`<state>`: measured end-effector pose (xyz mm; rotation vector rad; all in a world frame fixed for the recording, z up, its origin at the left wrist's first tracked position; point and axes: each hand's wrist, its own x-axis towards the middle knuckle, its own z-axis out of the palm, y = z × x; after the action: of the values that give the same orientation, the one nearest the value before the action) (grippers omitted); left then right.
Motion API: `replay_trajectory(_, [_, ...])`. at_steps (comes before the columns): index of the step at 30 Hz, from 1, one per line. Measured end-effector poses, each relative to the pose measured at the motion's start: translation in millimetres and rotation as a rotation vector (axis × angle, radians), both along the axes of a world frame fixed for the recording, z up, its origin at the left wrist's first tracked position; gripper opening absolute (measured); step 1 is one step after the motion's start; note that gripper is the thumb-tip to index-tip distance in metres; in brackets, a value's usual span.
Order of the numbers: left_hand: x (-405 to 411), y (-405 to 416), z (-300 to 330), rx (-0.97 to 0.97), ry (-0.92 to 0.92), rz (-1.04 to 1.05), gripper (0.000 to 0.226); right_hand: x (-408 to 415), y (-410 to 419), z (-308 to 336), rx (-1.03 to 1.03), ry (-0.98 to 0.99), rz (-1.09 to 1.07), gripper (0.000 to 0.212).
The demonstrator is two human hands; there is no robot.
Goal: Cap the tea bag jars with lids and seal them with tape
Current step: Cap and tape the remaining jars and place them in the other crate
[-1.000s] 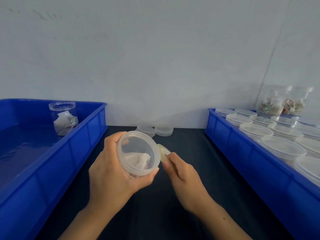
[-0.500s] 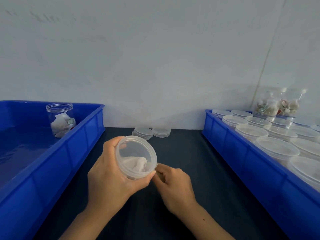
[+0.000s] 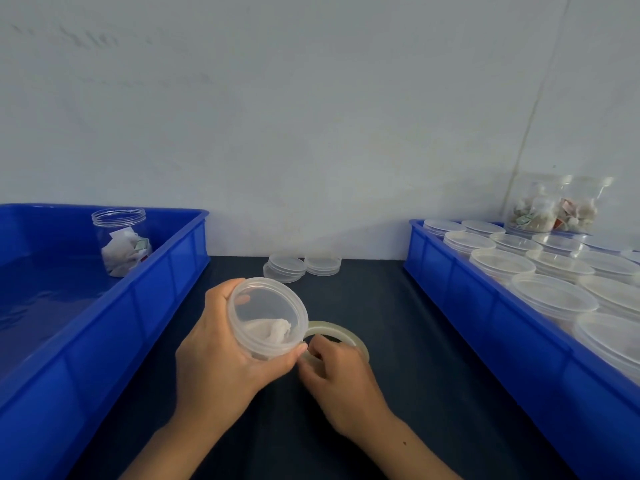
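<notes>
- Our left hand (image 3: 221,344) grips the capped tea bag jar (image 3: 268,317) tipped on its side, its lid (image 3: 266,311) facing us; a loose lid could pop off under a tape tug.
- Our right hand (image 3: 337,372), fingers (image 3: 317,348) curled, pinches the tape roll (image 3: 349,336) just right of the left thumb, on the counter (image 3: 398,341).
- If we lose the tape's free end, it may restick to the roll.
- Clear tape on clear plastic: wrinkles or a missed seam are hard to spot.

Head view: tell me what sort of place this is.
Probably a small packing bench. A right crate full of capped jars, a left crate holding one open jar, spare lids by the wall, and hands working a jar and tape.
</notes>
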<state>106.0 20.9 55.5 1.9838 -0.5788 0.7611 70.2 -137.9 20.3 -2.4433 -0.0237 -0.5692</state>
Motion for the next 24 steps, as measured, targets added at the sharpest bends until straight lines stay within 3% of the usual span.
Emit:
replay_trajectory(12, [4,0,-2,-0.106,0.061,-0.037,0.09,5,2,-11,0.003,0.022,-0.005,0.035])
replay_trajectory(17, [16,3,-4,-0.18,0.144,-0.137,0.09,5,2,-10,0.116,0.041,0.02,0.005])
replay_trajectory(20, [20,8,-4,-0.164,0.161,-0.241,0.088,0,2,-5,0.323,0.009,0.117,0.035])
replay_trajectory(24, [18,11,-2,-0.105,0.16,-0.35,0.093,-10,3,6,0.485,-0.03,0.335,0.048])
